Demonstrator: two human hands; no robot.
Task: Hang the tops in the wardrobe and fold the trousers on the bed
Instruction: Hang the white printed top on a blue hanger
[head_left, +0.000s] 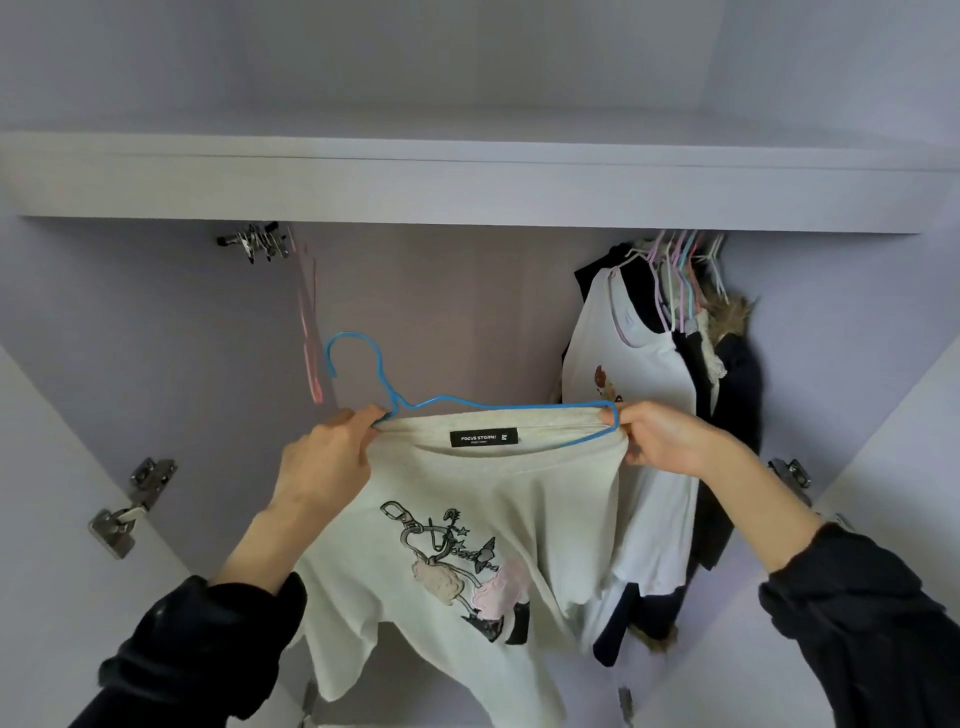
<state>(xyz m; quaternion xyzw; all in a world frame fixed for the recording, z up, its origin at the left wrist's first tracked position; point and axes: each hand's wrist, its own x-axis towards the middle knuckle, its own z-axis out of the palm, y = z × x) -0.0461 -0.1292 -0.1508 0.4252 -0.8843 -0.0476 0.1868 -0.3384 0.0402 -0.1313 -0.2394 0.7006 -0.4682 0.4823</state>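
The left hand (324, 457) pinches the cream top (467, 530) at its collar beside the blue hanger (441, 400)'s neck; the right hand (660, 436) grips the collar and the hanger's right end. The hanger lies level, long axis left to right, hook up and opening leftward. It sits in the open middle of the wardrobe (467, 192) (hung clothes (670, 364) crowd the right), below the shelf edge.
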